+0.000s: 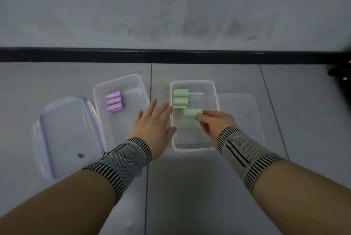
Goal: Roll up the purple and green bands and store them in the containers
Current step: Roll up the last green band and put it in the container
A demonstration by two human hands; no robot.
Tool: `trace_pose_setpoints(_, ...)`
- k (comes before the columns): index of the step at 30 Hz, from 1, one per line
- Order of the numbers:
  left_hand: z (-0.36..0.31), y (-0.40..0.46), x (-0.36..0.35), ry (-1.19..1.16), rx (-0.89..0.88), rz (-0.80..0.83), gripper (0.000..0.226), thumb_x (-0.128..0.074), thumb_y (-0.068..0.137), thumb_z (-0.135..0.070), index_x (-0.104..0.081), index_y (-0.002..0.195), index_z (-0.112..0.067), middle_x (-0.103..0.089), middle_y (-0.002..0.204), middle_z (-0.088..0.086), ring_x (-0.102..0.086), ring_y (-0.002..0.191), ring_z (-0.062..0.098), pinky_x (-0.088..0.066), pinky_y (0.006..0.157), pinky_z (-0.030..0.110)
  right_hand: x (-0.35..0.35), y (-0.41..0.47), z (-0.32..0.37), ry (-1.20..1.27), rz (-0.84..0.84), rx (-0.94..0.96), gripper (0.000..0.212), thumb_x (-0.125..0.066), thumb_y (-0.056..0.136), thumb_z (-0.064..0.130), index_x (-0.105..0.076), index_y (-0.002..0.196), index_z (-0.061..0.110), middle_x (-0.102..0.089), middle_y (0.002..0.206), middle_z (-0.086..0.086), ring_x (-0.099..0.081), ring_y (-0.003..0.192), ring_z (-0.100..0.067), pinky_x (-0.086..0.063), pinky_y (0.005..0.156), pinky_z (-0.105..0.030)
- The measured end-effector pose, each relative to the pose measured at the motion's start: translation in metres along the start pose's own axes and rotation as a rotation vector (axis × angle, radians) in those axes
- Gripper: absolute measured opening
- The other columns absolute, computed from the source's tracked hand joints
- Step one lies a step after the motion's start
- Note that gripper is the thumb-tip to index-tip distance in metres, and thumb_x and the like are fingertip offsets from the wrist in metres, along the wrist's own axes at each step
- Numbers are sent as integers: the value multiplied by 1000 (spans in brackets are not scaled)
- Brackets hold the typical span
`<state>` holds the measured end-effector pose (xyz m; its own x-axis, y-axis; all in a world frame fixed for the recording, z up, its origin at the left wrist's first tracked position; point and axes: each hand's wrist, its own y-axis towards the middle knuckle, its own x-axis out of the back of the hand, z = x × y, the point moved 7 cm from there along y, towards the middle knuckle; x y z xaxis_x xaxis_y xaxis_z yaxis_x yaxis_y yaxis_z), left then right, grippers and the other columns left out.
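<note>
Two clear plastic containers stand side by side on the grey floor. The left container [98,90] holds three rolled purple bands [114,103] near its far left corner. Inside the right container [213,84], two rolled green bands [180,96] lie at the far left. My right hand [214,122] pinches a third rolled green band [190,114] by its end, just over the container's middle and close below the other two. Between the containers my left hand [153,121] hovers flat with fingers spread, holding nothing, its fingertips near the right container's left wall.
A clear lid with bluish clips [66,136] lies left of the purple container. Another clear lid [247,113] lies right of the green container. A wall with a black skirting strip [171,55] runs behind. A dark object [341,71] sits at the right edge.
</note>
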<state>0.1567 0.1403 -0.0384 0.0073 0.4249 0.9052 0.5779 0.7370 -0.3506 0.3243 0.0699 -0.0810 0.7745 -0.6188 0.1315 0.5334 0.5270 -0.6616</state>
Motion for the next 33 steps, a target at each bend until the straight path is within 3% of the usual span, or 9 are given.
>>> trace_pose_setpoints(4,5,12,-40,111,-32,56,72,-27,95,-54,8,150,-23,13,158,-10,20,144,18,3,116,50,-19,43,-25,-103,13,31,20,-81,68,21,-73,85,17,-72,78,-3,-66,76,-19,-55,85,-37)
trace_pose_setpoints(8,10,16,-58,104,-24,71,74,-27,95,-54,13,149,-23,13,158,-12,22,143,17,6,115,51,-36,60,-34,-238,2,78,31,-77,74,26,-73,102,15,-72,85,-3,-62,77,-16,-54,88,-36)
trace_pose_setpoints(11,12,17,-62,99,-27,67,74,-26,95,-55,14,149,-23,14,157,-12,23,143,17,7,114,52,-38,69,-36,-300,-47,90,32,-75,76,30,-73,105,16,-73,95,-6,-65,83,-16,-54,87,-30)
trace_pose_setpoints(14,14,17,-63,97,-34,65,74,-25,95,-55,15,149,-23,15,157,-12,25,142,17,9,113,52,-40,73,-37,-295,-75,105,31,-75,77,30,-73,103,15,-73,93,-5,-66,82,-16,-54,80,-26)
trace_pose_setpoints(23,14,18,-65,108,-36,66,73,-22,95,-56,16,148,-23,17,157,-12,27,141,18,9,114,53,-39,74,-41,-217,-112,106,17,-74,79,28,-69,92,18,-71,89,-5,-67,85,-19,-55,82,-31)
trace_pose_setpoints(33,13,17,-64,105,-37,64,73,-23,95,-55,15,149,-23,15,157,-12,27,141,18,10,113,53,-41,78,-27,-372,-102,196,18,-71,82,29,-70,94,16,-71,89,-2,-65,82,-16,-50,75,-25)
